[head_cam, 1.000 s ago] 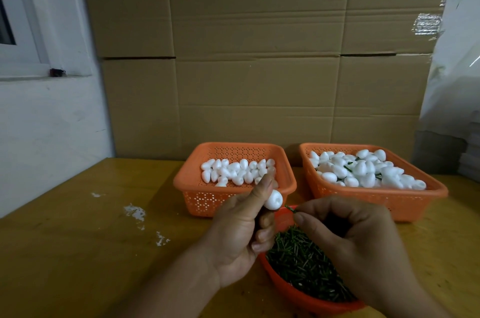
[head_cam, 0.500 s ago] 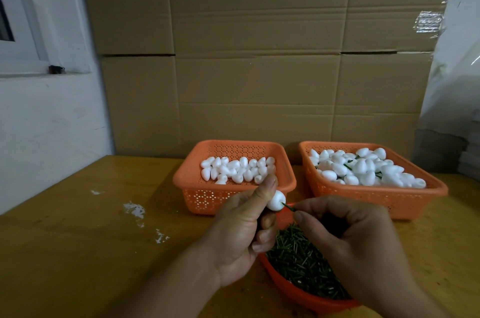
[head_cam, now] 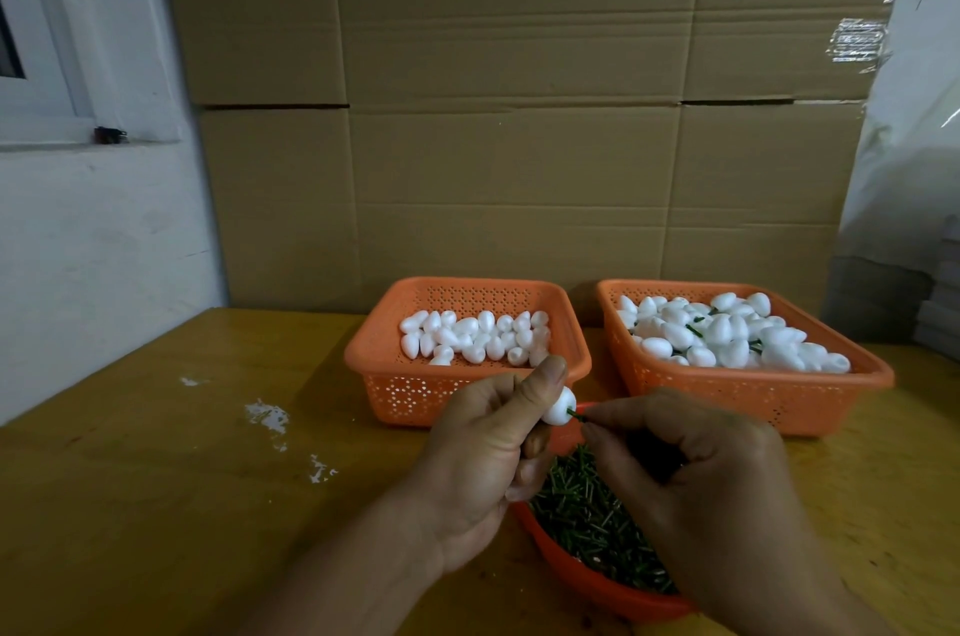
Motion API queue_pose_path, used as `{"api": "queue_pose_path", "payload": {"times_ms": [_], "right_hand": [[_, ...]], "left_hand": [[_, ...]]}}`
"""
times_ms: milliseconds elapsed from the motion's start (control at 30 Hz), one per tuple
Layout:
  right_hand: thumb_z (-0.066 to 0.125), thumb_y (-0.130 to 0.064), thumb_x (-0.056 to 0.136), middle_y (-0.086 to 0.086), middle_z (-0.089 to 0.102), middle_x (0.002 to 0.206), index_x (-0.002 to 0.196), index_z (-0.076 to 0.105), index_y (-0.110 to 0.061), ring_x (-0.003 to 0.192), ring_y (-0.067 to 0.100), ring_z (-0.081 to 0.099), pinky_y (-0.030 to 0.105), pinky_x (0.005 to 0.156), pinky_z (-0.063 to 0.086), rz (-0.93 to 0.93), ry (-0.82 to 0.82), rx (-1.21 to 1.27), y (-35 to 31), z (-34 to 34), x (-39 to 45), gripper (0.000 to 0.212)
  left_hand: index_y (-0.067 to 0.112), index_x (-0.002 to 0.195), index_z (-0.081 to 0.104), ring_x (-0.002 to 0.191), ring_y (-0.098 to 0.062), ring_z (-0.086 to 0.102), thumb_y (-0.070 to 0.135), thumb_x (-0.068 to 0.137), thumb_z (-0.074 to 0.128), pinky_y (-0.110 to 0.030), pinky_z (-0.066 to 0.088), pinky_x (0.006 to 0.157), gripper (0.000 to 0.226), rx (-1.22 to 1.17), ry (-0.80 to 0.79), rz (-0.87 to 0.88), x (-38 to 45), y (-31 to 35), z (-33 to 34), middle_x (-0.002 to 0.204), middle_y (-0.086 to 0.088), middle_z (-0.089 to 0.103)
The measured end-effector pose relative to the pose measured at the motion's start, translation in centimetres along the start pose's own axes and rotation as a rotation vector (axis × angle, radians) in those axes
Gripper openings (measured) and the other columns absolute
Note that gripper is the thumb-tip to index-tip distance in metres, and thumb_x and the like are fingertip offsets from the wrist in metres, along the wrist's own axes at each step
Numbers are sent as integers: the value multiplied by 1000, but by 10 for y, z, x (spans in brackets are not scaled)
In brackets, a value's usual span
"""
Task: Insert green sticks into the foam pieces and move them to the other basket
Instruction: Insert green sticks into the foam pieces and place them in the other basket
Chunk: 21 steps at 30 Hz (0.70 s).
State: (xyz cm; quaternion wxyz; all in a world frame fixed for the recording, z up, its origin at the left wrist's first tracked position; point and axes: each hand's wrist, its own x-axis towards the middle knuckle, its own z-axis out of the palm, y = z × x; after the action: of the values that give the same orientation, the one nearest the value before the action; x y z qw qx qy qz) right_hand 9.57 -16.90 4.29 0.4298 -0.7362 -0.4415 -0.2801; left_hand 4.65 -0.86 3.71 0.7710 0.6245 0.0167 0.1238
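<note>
The left hand (head_cam: 483, 448) pinches a foam piece (head_cam: 560, 406) between thumb and fingers, above the bowl (head_cam: 597, 578) of sticks (head_cam: 587, 516) and in front of the left basket (head_cam: 410, 375), while the right hand (head_cam: 691, 469) pinches a green stick (head_cam: 575, 415) whose tip touches the foam, perhaps already just inside. To seat it well, keep the stick in line with the foam's long axis, grip it close to the tip so it won't bend, push straight with light pressure and squeeze the foam gently; then it goes to the right basket (head_cam: 878, 375), where stuck pieces lie
</note>
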Motion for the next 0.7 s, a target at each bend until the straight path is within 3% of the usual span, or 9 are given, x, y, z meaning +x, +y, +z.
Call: {"api": "queue_pose_path", "payload": {"times_ms": [333,700], "right_hand": [[84,-8,73,-14,71,71,85,80,-22,60,1,65,20,50,50,-8,38,1,-3,3,-1,18],[74,-28,77,-24,68,62,84,79,-28,53,-4,65,16,47,50,102,88,130,-4,6,-2,8]], "left_hand": [[21,65,64,42,-11,31,48,66,76,-17,27,38,30,59,45,127,-2,-1,4,54,-3,36],[8,82,71,48,-11,42,44,74,76,-19,35,43,37,110,100,288,-2,-4,7,56,-4,47]]}}
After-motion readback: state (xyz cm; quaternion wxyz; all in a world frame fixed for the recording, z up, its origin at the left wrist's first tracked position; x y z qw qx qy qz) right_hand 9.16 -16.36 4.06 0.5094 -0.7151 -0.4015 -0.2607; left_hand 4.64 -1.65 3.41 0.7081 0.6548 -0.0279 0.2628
